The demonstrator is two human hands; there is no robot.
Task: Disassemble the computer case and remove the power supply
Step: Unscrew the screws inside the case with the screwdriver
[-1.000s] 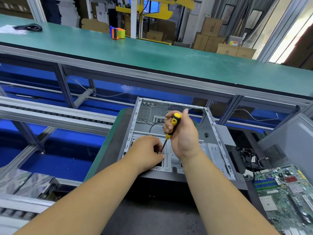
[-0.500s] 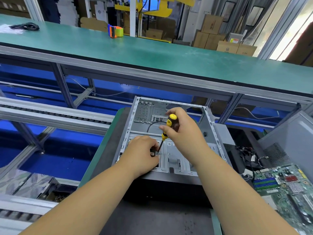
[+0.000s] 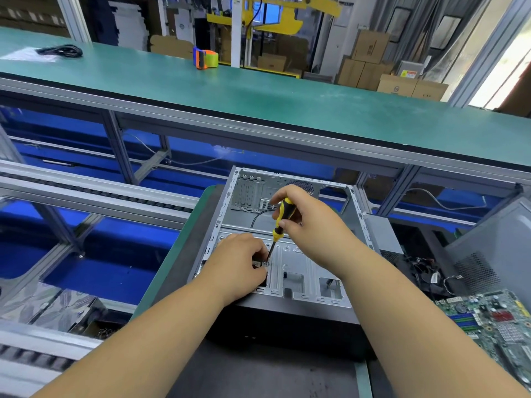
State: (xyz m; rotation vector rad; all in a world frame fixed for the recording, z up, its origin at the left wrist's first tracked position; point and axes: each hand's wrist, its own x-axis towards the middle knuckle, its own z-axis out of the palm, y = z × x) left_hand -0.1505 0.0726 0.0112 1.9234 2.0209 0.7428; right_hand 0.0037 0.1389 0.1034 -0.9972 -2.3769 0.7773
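Grey sheet-metal computer case (image 3: 290, 225), head view: lying open-side up on the dark mat of the desk (image 3: 258, 374), toward its far edge, interior bare, stamped panel with cut-outs nearest the person, slotted rear wall farthest. One black cable loops inside. Right hand (image 3: 309, 225) grips a yellow-and-black screwdriver (image 3: 280, 218), tip down on the near panel. Left hand (image 3: 244, 265) curled at the tip, pinching something small; what it is cannot be told. Green motherboard (image 3: 494, 320) at the desk's right edge.
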